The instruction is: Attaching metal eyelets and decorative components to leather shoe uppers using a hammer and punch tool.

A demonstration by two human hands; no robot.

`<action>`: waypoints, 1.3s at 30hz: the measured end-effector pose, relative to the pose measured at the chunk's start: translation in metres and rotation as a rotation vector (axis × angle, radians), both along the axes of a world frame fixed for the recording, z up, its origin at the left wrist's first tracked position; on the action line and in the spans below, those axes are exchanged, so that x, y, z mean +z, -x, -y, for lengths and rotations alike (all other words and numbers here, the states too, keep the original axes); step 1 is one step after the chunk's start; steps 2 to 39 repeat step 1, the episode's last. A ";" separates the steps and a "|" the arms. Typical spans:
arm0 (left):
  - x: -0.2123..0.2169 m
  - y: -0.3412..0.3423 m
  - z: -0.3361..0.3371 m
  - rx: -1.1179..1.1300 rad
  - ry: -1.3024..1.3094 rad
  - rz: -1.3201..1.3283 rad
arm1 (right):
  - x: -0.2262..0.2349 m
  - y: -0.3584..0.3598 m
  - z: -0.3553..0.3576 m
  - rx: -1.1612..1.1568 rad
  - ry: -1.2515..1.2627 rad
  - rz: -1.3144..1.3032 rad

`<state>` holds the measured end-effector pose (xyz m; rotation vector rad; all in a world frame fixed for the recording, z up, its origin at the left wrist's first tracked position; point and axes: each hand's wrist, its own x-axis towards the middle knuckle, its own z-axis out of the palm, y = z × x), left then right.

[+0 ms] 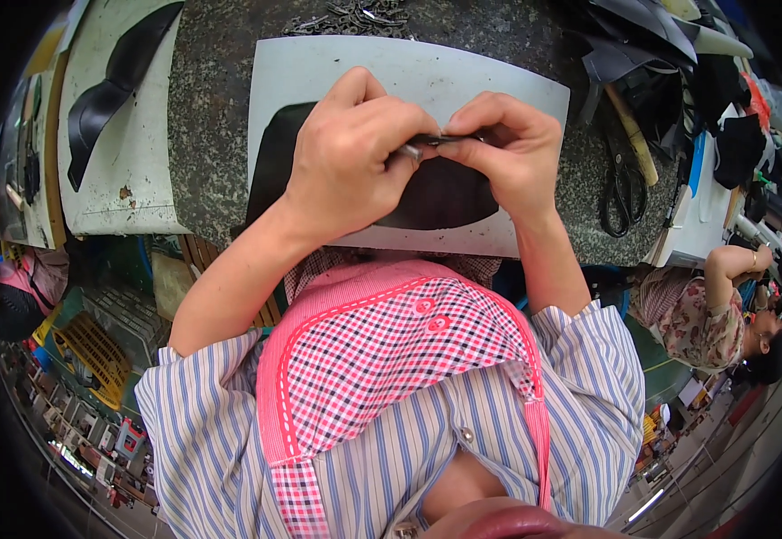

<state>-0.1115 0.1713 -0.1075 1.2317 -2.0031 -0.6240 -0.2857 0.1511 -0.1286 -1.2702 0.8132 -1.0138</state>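
My left hand [346, 153] is closed, with a short silver rod [412, 153] sticking out below its fingers. A small, thin dark piece [440, 139] stretches between both hands' fingertips. Its kind is too small to make out. My right hand [515, 153] pinches the other end of this piece between thumb and fingers. Below both hands lies a black leather panel [445, 198] with a rounded edge, partly hidden by my left hand and forearm. The panel rests on a white board [409, 67].
The board lies on a speckled stone slab [220, 117]. Small dark metal pieces [355, 16] are heaped at the far edge. Black scissors [625, 193], a wooden handle [632, 135] and leather scraps [634, 54] lie right. A curved black leather piece [121, 81] lies left. People work on both sides.
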 end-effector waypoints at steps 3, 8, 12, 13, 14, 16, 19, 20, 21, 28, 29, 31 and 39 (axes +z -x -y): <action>0.001 0.000 -0.002 0.022 0.124 0.039 | -0.002 -0.001 -0.002 -0.034 0.101 0.037; 0.001 0.000 -0.002 0.022 0.124 0.039 | -0.002 -0.001 -0.002 -0.034 0.101 0.037; 0.001 0.000 -0.002 0.022 0.124 0.039 | -0.002 -0.001 -0.002 -0.034 0.101 0.037; 0.001 0.000 -0.002 0.022 0.124 0.039 | -0.002 -0.001 -0.002 -0.034 0.101 0.037; 0.001 0.000 -0.002 0.022 0.124 0.039 | -0.002 -0.001 -0.002 -0.034 0.101 0.037; 0.001 0.000 -0.002 0.022 0.124 0.039 | -0.002 -0.001 -0.002 -0.034 0.101 0.037; 0.001 0.000 -0.002 0.022 0.124 0.039 | -0.002 -0.001 -0.002 -0.034 0.101 0.037; 0.001 0.000 -0.002 0.022 0.124 0.039 | -0.002 -0.001 -0.002 -0.034 0.101 0.037; 0.001 0.000 -0.002 0.022 0.124 0.039 | -0.002 -0.001 -0.002 -0.034 0.101 0.037; 0.001 0.000 -0.002 0.022 0.124 0.039 | -0.002 -0.001 -0.002 -0.034 0.101 0.037; 0.001 0.000 -0.002 0.022 0.124 0.039 | -0.002 -0.001 -0.002 -0.034 0.101 0.037; 0.001 0.000 -0.002 0.022 0.124 0.039 | -0.002 -0.001 -0.002 -0.034 0.101 0.037; 0.001 0.000 -0.002 0.022 0.124 0.039 | -0.002 -0.001 -0.002 -0.034 0.101 0.037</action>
